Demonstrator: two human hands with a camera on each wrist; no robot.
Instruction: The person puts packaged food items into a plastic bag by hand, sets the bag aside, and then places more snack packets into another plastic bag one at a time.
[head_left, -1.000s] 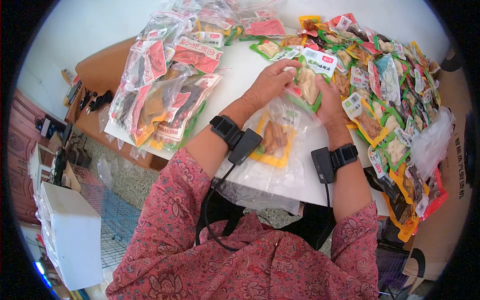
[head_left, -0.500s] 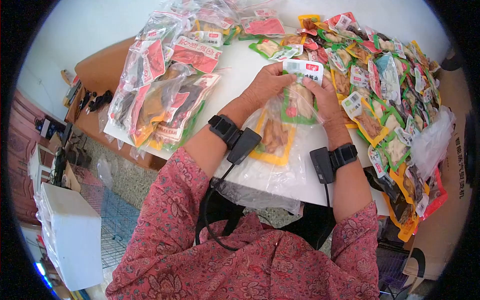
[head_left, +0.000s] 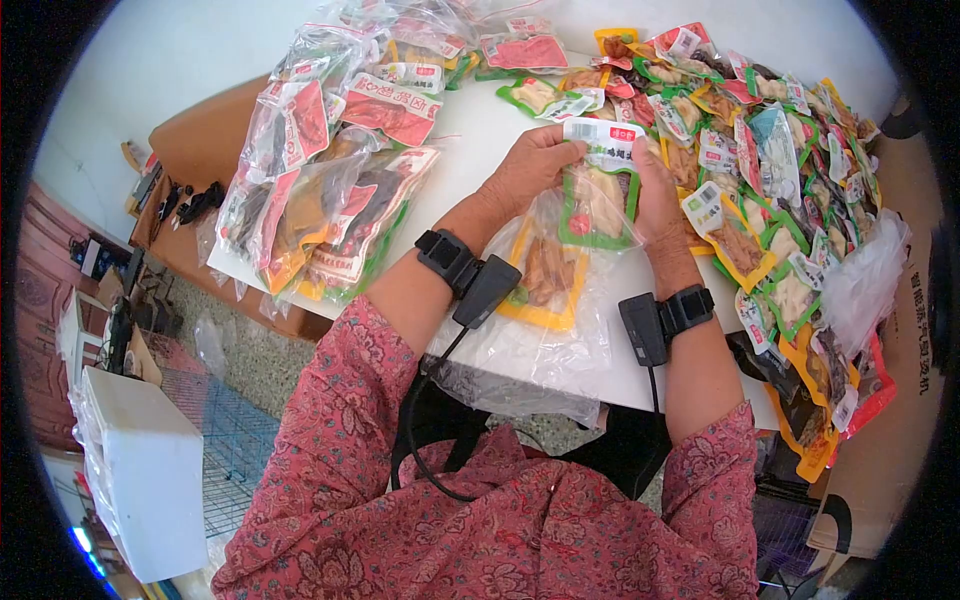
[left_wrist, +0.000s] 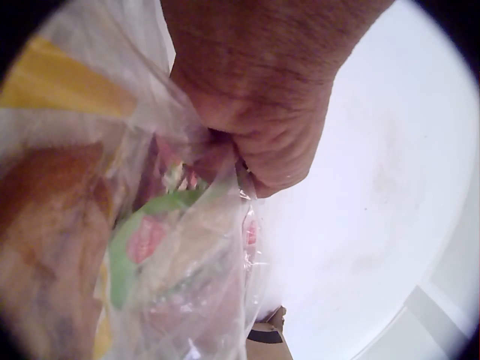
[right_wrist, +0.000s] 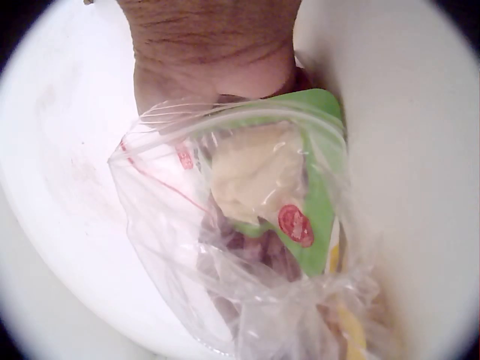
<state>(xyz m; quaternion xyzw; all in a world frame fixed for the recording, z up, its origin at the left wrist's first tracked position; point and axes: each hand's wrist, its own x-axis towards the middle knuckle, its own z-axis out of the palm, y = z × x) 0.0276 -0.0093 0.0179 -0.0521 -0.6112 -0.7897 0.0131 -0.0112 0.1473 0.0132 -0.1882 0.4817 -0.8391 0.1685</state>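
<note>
A green-edged food packet (head_left: 598,205) with pale pieces hangs, label up, between both hands in the head view. Its lower part is inside a clear zip bag (right_wrist: 161,217), which also contains a yellow-edged packet (head_left: 548,270) of brown pieces. My left hand (head_left: 532,168) pinches the bag's mouth at the packet's upper left, thumb at the label. On the other side, my right hand (head_left: 660,205) grips the packet's right edge, thumb pointing up along it. The right wrist view has the zip strip (right_wrist: 240,112) crossing the packet; the fingers behind it are mostly hidden.
Filled clear bags (head_left: 330,180) lie at the table's left. A large heap of loose packets (head_left: 760,160) covers the right side, with a crumpled plastic bag (head_left: 865,285) at its edge. A cardboard box (head_left: 900,400) stands right of the white table (head_left: 480,130).
The green-edged packet has come left and nearer to me, down into the bag. My right thumb has shifted off the label to the packet's right edge.
</note>
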